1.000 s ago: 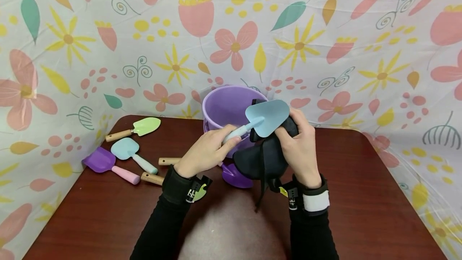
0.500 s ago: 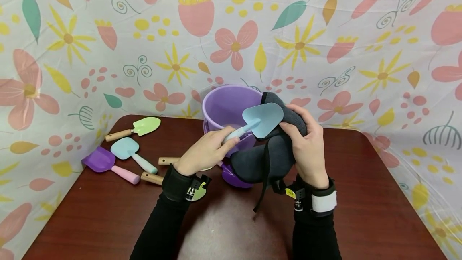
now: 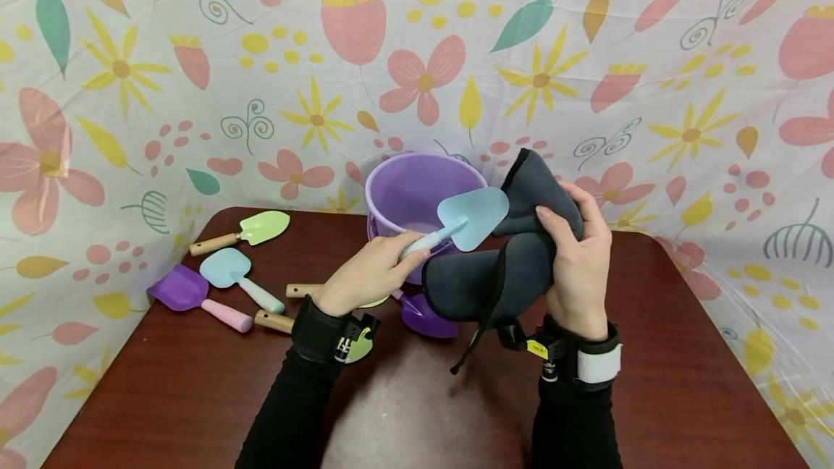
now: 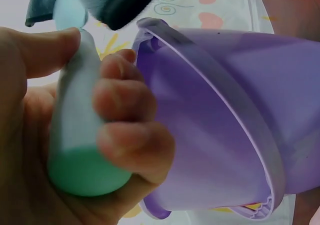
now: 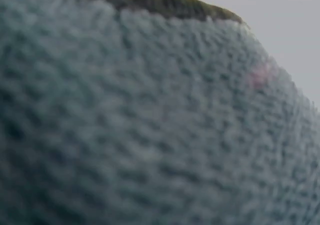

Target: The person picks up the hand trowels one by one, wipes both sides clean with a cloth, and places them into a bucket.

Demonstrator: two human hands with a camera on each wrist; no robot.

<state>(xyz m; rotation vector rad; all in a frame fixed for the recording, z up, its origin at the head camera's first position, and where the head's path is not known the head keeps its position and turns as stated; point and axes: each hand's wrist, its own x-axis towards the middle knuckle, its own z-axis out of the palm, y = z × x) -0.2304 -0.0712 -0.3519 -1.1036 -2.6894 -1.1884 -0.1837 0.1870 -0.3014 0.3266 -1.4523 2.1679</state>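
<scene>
Before the purple bucket (image 3: 417,194), left hand (image 3: 365,277) fingers wrapping blue trowel (image 3: 465,219) handle, right hand (image 3: 580,259) clutching grey cloth (image 3: 502,266).

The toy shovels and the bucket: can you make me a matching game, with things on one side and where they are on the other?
Things:
1. light blue trowel
2. grey cloth
3. green trowel with wooden handle
4. purple bucket

Places:
A. lying on the table, far left, near the flowered backdrop
B. gripped by the left hand, blade raised
C. standing at the back of the table, behind both hands
D. bunched in the right hand

Pairs: 1-B, 2-D, 3-A, 4-C
</scene>
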